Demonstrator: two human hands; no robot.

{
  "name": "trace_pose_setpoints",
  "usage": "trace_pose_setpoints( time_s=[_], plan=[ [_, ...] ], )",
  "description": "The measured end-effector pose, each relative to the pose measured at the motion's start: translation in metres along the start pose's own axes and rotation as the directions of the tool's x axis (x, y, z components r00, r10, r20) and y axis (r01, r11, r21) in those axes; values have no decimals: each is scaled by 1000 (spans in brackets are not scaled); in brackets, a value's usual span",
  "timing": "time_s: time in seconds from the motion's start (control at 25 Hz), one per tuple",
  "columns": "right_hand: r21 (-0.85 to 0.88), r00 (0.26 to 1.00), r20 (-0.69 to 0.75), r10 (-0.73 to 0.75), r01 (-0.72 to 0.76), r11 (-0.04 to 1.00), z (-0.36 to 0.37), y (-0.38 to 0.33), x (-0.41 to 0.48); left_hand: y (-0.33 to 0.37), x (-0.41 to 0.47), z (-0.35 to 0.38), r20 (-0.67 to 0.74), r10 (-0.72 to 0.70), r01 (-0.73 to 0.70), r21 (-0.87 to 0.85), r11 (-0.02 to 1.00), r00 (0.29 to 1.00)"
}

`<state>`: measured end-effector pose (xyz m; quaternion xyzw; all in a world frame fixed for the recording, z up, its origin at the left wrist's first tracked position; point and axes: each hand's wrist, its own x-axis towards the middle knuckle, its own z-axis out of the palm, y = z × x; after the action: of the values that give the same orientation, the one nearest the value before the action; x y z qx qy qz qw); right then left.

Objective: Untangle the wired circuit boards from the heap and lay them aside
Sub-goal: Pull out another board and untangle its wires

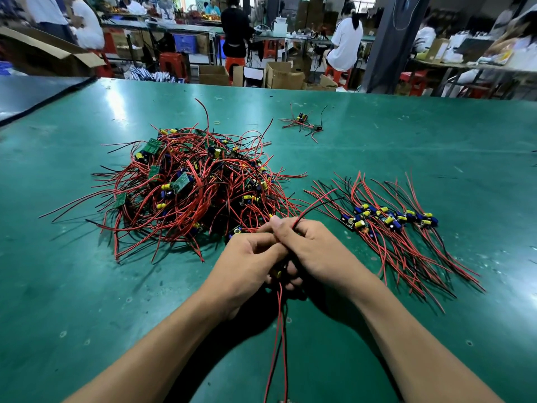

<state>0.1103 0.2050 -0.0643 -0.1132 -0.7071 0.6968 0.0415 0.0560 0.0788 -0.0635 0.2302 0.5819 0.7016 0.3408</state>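
Note:
A tangled heap (191, 184) of small green circuit boards with red and black wires lies on the green table (87, 286), left of centre. To the right, a row of sorted boards (389, 221) lies with wires fanned out. My left hand (247, 263) and my right hand (313, 251) meet just in front of the heap and together grip one wired board (277, 273), mostly hidden between the palms. Its red and black wires (279, 330) hang down toward me, and another pair sticks up from my right hand's fingers.
A small separate cluster of wired boards (303, 120) lies farther back on the table. A rubber band (217, 122) sits behind the heap. Beyond the far table edge stand cardboard boxes (283, 75), red stools and several seated workers.

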Motion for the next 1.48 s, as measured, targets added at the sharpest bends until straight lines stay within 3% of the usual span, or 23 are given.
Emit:
trace_pose_setpoints(
  time_s=[0.12, 0.24, 0.36, 0.44, 0.52, 0.6, 0.68, 0.8, 0.88, 0.96, 1.08, 1.28, 1.48],
  plan=[
    [22, 991, 127, 33, -36, 999, -7, -2, -2, -2, 0, -1, 24, 10, -11, 36, 999, 1000],
    [-63, 989, 136, 61, -53, 997, -20, -6, -2, -4, 0, -3, 40, 4, -5, 34, 999, 999],
    [-276, 998, -51, 33, -46, 960, -33, -8, 0, -6, 1, -5, 53, -25, 23, 42, 999, 998],
    [-456, 972, -226, -66, -46, 889, -39, -7, 2, -6, 1, -6, 70, -32, 25, 100, 995, 997],
    [-521, 931, -321, -172, -22, 853, -41, -6, 5, -4, 2, -7, 95, -39, 26, 136, 990, 995],
    [-424, 909, -382, -165, -14, 905, -38, -5, 8, -3, 2, -8, 100, -49, 35, 130, 991, 994],
    [-212, 905, -421, -53, -42, 976, -32, -6, 10, -3, 1, -6, 89, -49, 41, 85, 996, 995],
    [8, 920, -387, 56, -58, 998, -25, -8, 10, -3, 1, -5, 39, -42, 42, 5, 999, 998],
    [129, 959, -278, 54, -19, 991, -23, -8, 8, -2, 3, -4, 2, -42, 43, -43, 998, 999],
    [177, 996, -80, 45, -30, 984, -20, -8, 5, 0, 4, -5, -28, -49, 46, -87, 995, 998],
    [249, 993, 113, 35, -62, 966, -14, -5, 0, 2, 6, -9, -22, -80, 76, -144, 987, 997],
    [268, 1000, 12, 11, -14, 963, -14, -2, 1, 2, 7, -11, 38, -94, 98, -105, 990, 995],
    [181, 980, -199, -2, 38, 983, -18, 2, 7, -2, 5, -9, 90, -34, 27, 82, 996, 995]
  ],
)
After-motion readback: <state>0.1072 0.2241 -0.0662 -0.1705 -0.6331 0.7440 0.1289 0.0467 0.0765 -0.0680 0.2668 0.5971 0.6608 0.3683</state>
